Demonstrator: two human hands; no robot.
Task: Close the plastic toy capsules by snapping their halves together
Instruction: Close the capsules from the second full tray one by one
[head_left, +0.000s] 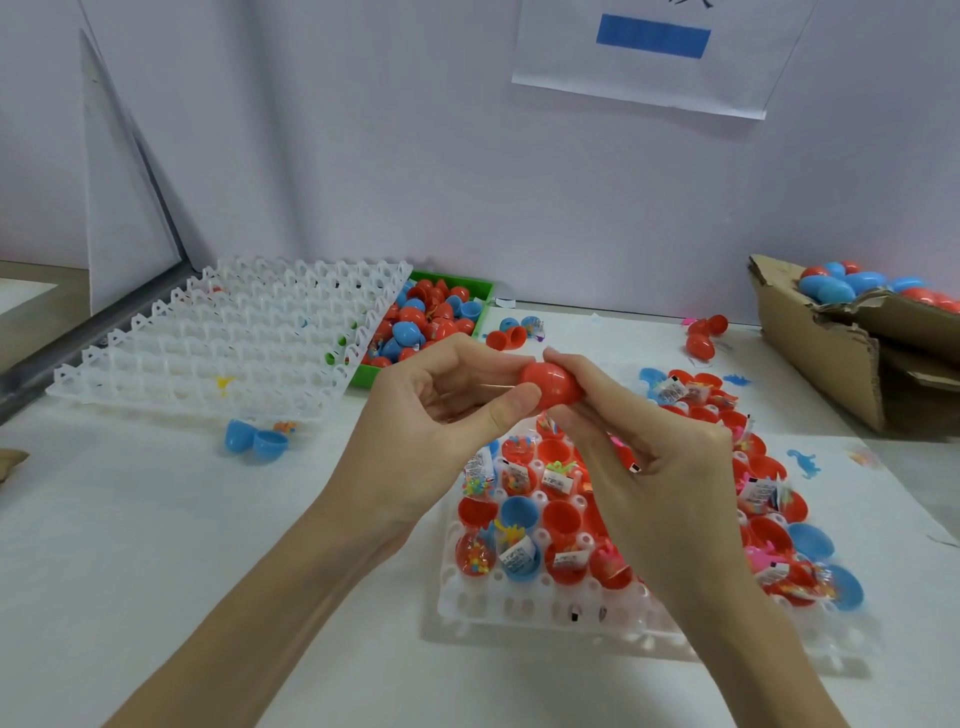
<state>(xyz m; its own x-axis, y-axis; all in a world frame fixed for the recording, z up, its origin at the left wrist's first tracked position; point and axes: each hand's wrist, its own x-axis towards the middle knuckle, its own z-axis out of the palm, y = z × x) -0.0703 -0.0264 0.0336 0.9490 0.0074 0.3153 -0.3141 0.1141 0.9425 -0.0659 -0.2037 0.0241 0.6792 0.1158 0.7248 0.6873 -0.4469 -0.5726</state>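
Head view: left hand (441, 400) and right hand (644, 447) both pinch red capsule (553, 383) above white tray (519, 608).

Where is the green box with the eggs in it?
The green plastic box sits far left of centre by the white wall, partly under the empty white plastic tray.

2 bare forearms, no visible sleeves

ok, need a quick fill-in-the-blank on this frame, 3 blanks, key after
Both hands, left hand and right hand, hold one ____ plastic egg capsule.
The loose capsule halves behind the empty white grid tray sit in a ____ plastic bin.
Closed capsules fill the ____ box at far right.

Missing words: red; green; cardboard
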